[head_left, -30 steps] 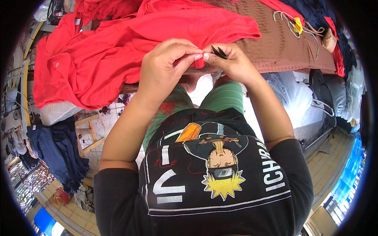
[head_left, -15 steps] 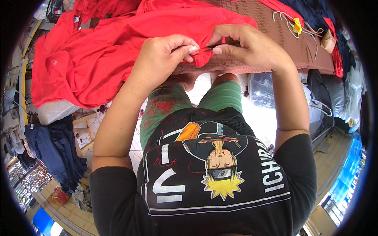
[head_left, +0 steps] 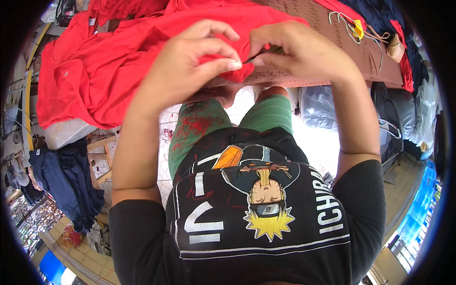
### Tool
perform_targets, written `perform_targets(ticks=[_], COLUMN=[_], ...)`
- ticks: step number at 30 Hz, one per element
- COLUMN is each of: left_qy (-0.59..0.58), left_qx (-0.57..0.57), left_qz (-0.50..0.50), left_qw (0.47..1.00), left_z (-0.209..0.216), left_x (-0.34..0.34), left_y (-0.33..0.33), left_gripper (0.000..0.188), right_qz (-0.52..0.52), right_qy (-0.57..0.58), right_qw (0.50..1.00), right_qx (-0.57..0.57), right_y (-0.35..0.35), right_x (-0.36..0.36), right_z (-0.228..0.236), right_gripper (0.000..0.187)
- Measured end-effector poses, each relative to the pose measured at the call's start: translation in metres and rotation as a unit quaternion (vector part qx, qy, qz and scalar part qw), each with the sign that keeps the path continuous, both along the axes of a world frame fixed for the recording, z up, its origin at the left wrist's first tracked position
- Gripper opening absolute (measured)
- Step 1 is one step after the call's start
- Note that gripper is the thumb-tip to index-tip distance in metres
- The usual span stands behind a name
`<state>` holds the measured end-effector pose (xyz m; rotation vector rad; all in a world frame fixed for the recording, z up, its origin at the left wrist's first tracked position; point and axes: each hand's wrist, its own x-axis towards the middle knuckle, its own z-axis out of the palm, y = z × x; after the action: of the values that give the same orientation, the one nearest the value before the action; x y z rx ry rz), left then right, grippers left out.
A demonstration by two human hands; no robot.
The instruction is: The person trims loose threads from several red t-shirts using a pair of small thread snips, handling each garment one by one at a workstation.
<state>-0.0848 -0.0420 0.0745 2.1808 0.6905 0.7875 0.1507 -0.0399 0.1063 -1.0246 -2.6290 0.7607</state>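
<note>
A large piece of red fabric [head_left: 123,52], which looks like a garment, lies across the table in front of me. My right hand [head_left: 304,54] grips small dark thread snips [head_left: 250,59], whose narrow tip points left; most of the tool is hidden in the palm. Over the fabric's near edge, my left hand [head_left: 190,61] is spread open, thumb and fingers apart. Its thumb tip lies close to the tip of the snips; whether they touch I cannot tell. No fabric shows between the left fingers.
A brown patterned cloth [head_left: 342,57] covers the table. Pale cords with a yellow piece [head_left: 357,29] and a beige object [head_left: 395,49] lie at the right. Navy clothing [head_left: 66,180] hangs at the left. A black fan-like thing [head_left: 382,107] stands at the right. Red threads lie on my shorts [head_left: 199,123].
My left hand has let go of the red fabric's edge, and its fingers have spread. The fabric edge has dropped slightly. My right hand keeps the snips and has shifted a little.
</note>
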Motion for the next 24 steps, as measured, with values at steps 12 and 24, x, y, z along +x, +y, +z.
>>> perform_targets(ticks=[12,24], left_qy=[0.058,0.143], left_qx=[0.021,0.035], left_qz=[0.001,-0.005], left_qw=[0.998,0.989], left_z=[0.036,-0.011], left_x=[-0.020,0.085], left_y=[-0.009,0.058], left_gripper=[0.022,0.035], right_qz=[-0.173,-0.444], right_qy=[-0.117,0.075], right_qw=[0.978,0.892], right_qx=[0.004,-0.050], right_y=[-0.044,-0.020], right_x=[0.047,0.170], right_z=[0.095,-0.062], right_gripper=[0.018,0.038])
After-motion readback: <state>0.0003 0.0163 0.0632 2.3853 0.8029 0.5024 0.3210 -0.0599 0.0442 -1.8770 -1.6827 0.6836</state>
